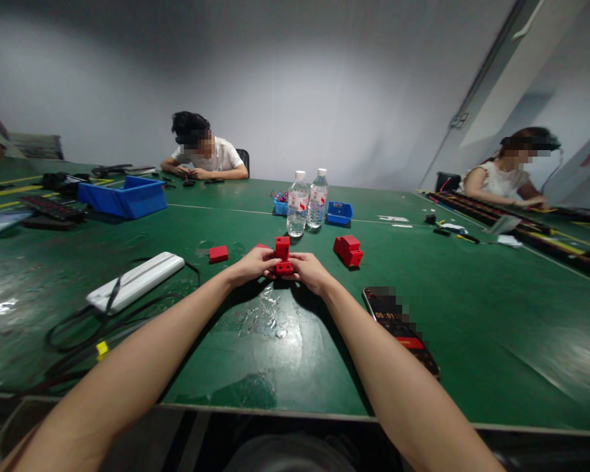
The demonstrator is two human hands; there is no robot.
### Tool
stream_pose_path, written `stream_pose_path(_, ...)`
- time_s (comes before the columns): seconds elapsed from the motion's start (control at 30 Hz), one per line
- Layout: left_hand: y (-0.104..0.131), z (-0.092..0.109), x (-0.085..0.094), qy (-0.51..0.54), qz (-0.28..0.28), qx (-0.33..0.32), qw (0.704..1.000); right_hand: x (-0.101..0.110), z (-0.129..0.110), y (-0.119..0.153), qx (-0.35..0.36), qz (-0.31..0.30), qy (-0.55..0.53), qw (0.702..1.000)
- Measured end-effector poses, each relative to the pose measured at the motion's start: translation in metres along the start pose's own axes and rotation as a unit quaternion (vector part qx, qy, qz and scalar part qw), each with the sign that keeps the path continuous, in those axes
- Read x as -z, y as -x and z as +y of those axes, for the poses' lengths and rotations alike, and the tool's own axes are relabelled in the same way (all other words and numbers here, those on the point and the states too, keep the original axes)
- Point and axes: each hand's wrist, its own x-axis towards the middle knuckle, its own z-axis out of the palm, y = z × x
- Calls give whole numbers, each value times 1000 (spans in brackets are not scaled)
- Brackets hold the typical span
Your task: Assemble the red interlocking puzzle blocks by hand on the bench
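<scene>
Between my two hands is a red block-like plastic part (282, 248) with small round holes in its front faces. My left hand (254, 263) grips its left side, fingers closed. From the right, my right hand (309, 270) closes on the same part, thumb near its lower section. Just behind my left fingers, a bit of another red piece (262, 246) shows, mostly hidden. A small red block (219, 254) lies on the table to the left of my hands. Off to the right rests a larger stepped red block (348, 251).
Two water bottles (297, 206) stand beyond my hands, near a small blue tray (339, 212). A white power bank-like bar (136, 282) and black cables lie left. A phone (398, 328) lies right. A blue bin (128, 196) and two people sit farther off.
</scene>
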Motion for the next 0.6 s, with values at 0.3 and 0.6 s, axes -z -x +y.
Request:
stream_pose_path(0.3, -1, 0, 0, 3, 2, 5, 1000, -1, -1, 0, -4, 10, 0, 1000)
stream_pose_path(0.6, -1, -1, -1, 1, 11, 4, 1000, -1, 0, 0, -2, 7, -1, 1000)
